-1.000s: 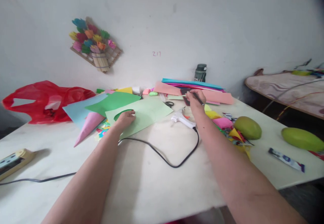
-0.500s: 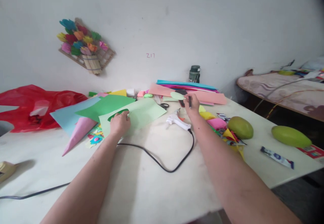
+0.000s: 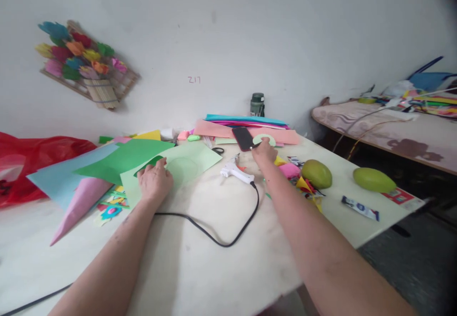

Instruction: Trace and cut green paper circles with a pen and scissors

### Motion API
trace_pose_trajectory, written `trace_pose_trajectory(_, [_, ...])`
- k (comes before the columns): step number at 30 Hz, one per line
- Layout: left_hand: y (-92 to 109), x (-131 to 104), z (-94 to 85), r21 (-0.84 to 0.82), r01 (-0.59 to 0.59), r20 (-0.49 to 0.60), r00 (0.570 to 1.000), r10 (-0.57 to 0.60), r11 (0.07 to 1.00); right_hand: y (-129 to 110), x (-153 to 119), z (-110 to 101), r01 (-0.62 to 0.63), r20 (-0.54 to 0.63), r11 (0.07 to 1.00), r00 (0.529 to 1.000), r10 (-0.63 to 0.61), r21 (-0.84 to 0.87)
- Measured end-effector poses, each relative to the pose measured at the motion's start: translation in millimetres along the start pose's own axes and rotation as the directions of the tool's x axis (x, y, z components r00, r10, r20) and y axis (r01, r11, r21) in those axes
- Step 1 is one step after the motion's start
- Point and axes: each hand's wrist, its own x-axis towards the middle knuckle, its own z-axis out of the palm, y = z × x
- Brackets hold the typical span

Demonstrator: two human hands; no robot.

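My left hand (image 3: 156, 181) is over a light green paper sheet (image 3: 200, 152), its fingers bent together on a dark green paper piece (image 3: 148, 165). A faint round outline shows on the sheet beside that hand. Farther back, my right hand (image 3: 264, 154) has a dark pen (image 3: 254, 146) in its fingers. A pale green paper disc (image 3: 267, 138) shows just behind its fingertips; whether they still grip it I cannot tell. The phone (image 3: 243, 139) lies just left of this hand. A white glue gun (image 3: 237, 172) rests between both arms, black cable looping forward.
Green, blue and pink sheets (image 3: 80, 202) lie at left near a red plastic bag (image 3: 21, 173). Scissors (image 3: 218, 150), stacked coloured paper (image 3: 246, 122) and a bottle (image 3: 257, 105) are at the back. Two green fruits (image 3: 316, 174) and a tube (image 3: 360, 208) sit at right.
The view has turned right, so things appear farther left. My right hand has lowered with the pen, the pale disc now lying flatter by the phone, which is more exposed.
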Motion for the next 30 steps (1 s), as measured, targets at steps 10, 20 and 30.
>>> trace_pose_trajectory(10, [-0.8, -2.1, 0.3, 0.025, -0.029, -0.02, 0.999, 0.029, 0.999, -2.5, 27.3, -22.6, 0.044, 0.049, 0.978, 0.998, -0.034, -0.204])
trace_pose_trajectory(20, [-1.2, -2.2, -0.2, 0.033, -0.034, -0.012, 0.999, 0.034, 0.999, 13.5, 51.3, -23.8, 0.161, 0.174, 0.827, 0.982, -0.078, -0.538])
trace_pose_trajectory(30, [4.1, -1.9, -21.6, -0.123, 0.036, -0.053, 0.998, -0.043, 0.992, 13.9, 61.2, -23.0, 0.159, 0.302, 0.77, 0.952, 0.046, -0.618])
